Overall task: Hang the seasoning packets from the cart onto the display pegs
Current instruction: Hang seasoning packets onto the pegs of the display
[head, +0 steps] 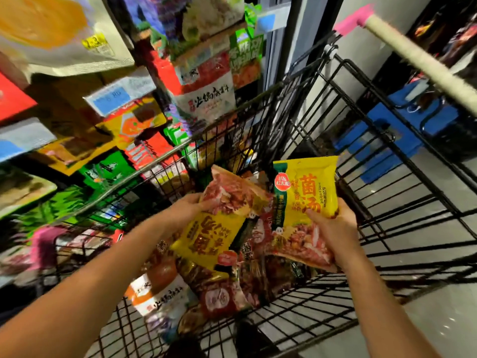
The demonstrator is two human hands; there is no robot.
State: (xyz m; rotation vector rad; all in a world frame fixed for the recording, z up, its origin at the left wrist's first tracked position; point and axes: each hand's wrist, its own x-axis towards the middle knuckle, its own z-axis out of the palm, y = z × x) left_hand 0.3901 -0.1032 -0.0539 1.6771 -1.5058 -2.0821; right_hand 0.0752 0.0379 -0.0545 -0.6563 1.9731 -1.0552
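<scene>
- Two yellow seasoning pkts in hand, both over the cart (304,104), neither on a peg yet. The right-hand packet (304,200) is upright w/ print facing the camera. The left-hand packet (219,228) is flipped upside down.
- Right hand (333,223): curled round the pkt's right edge, thumb on the front.
- Left hand (189,205): grips its pkt at the meat-photo end. Fingers are mostly hidden behind it, so exact lay can't tell.
- Progress, my read: well short of done. These 2 are picked up, hanging not done, plenty more to go.
- The cart is black wire. A pile of packets (227,293) is heaped under the hands, mostly red/brown, w/ a white-orange packet (160,293) nearest the camera. They overlap, so no count possible.
- Display (77,151) sits just beside the cart on the left, packed w/ stock. E.g. a white-red packet (206,83) up top & a price tag (113,96) w/ blue label.
- Pegs are too blurred to make out, so a free slot for the yellow ones is unclear.
- Cart handle (418,58), pink end cap, is at upper right.
</scene>
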